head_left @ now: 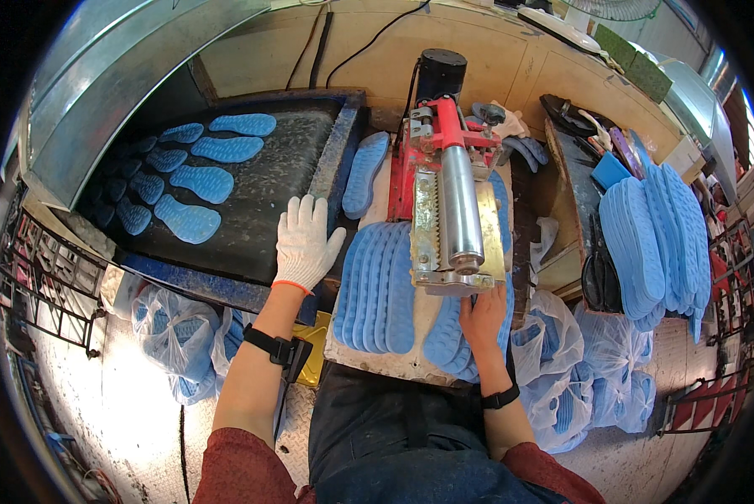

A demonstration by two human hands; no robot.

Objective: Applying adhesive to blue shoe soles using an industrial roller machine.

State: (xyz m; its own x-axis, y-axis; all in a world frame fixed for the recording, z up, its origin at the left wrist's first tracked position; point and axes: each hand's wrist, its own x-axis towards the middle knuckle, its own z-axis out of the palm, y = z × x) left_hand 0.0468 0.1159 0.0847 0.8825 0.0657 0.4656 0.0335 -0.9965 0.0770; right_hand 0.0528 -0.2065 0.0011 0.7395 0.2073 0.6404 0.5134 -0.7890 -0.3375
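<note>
My left hand point(306, 241), in a white knitted glove, lies flat with fingers stretched on the edge of a black conveyor belt point(285, 202). Nothing is in it. Several blue shoe soles point(227, 149) lie spread on that belt. My bare right hand point(484, 314) reaches in at the front of a red machine point(400, 168) with a steel roller point(461, 210). Its fingertips are hidden under the machine's front plate, beside overlapping blue soles point(448, 346), so its grip does not show. Left of the roller, a row of blue soles point(377, 290) leans together on the worktable point(406, 363).
One blue sole point(365, 175) lies between belt and machine. On a side bench at right stand stacked blue soles point(633, 244) beside a black sole-shaped piece point(598, 267). Clear plastic bags point(553, 403) of soles sit on the floor, with another bag point(171, 332) under the conveyor.
</note>
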